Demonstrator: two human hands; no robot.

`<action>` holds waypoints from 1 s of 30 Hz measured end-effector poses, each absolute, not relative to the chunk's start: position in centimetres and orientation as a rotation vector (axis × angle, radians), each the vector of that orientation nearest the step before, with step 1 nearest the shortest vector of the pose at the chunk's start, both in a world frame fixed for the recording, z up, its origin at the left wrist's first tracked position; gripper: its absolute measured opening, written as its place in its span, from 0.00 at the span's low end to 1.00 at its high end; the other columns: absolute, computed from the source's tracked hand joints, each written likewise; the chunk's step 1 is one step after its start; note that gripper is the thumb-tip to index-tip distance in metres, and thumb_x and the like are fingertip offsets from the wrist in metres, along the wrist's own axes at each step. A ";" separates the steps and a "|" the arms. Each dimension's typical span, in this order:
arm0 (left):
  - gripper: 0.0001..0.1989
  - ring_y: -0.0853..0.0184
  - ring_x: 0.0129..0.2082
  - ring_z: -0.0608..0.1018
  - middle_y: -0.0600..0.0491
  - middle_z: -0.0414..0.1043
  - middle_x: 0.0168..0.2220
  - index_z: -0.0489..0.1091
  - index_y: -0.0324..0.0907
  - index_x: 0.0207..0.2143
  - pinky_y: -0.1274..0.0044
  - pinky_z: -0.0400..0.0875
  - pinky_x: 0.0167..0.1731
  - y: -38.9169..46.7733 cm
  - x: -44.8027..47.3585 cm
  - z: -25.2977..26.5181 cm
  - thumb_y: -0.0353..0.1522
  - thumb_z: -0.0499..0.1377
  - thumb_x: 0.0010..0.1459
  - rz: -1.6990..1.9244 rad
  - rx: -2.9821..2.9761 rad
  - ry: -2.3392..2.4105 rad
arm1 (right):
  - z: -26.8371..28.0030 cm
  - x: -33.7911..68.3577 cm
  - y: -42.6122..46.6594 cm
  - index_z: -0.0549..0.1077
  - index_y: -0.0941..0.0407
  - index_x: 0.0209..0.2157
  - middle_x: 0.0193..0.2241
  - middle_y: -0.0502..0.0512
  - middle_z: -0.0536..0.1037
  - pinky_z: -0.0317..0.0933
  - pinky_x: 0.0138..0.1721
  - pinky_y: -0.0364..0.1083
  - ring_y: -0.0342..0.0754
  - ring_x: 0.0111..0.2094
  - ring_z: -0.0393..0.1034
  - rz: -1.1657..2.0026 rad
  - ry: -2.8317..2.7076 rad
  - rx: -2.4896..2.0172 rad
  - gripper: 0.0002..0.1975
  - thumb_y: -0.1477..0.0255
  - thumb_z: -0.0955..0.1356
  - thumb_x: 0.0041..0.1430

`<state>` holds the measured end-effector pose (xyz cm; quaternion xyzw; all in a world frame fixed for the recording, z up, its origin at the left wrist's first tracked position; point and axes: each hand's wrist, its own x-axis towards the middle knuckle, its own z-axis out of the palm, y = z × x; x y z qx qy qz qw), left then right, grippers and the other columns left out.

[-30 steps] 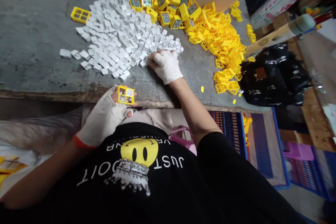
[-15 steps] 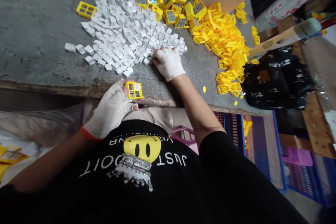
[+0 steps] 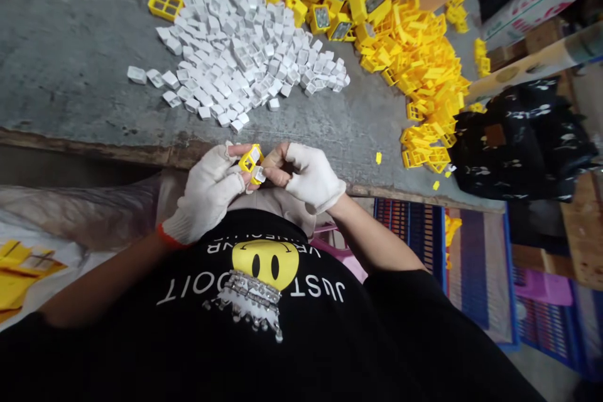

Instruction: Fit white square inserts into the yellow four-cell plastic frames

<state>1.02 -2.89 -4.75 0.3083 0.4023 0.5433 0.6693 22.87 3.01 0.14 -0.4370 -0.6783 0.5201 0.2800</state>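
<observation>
your left hand point(image 3: 205, 188) grips the yellow frame point(image 3: 247, 163) by the table point(image 3: 85, 50) edge, while your right hand point(image 3: 313, 177) pinches a white cap point(image 3: 259, 174) against it. the step in hand looks like fitting cap to frame; the next move seems to call for squaring it with an opening, frame held steady.

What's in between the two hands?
In the head view, a yellow frame, held in the left hand, and a white piece by the thumb of the right hand.
</observation>
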 end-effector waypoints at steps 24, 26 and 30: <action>0.19 0.59 0.47 0.95 0.51 0.92 0.53 0.87 0.50 0.54 0.78 0.88 0.36 -2.0 0.6 -1.7 0.35 0.84 0.63 1.255 0.331 0.976 | -3.6 24.7 9.8 0.86 0.52 0.50 0.45 0.57 0.88 0.70 0.68 0.64 0.59 0.52 0.81 0.214 -2.441 -1.389 0.09 0.67 0.71 0.83; 0.19 0.60 0.46 0.94 0.52 0.92 0.52 0.87 0.50 0.53 0.78 0.88 0.37 -1.8 0.8 -1.6 0.34 0.84 0.62 1.262 0.339 0.952 | -3.0 25.3 7.2 0.87 0.49 0.55 0.46 0.57 0.88 0.66 0.70 0.66 0.59 0.53 0.79 0.070 -2.502 -1.302 0.13 0.67 0.68 0.87; 0.17 0.64 0.46 0.92 0.51 0.91 0.51 0.87 0.48 0.54 0.80 0.87 0.38 -2.1 1.4 -1.2 0.29 0.80 0.65 1.257 0.377 0.922 | -2.0 25.9 3.5 0.86 0.41 0.65 0.50 0.56 0.88 0.66 0.69 0.64 0.58 0.55 0.78 -0.048 -2.635 -1.134 0.18 0.66 0.65 0.90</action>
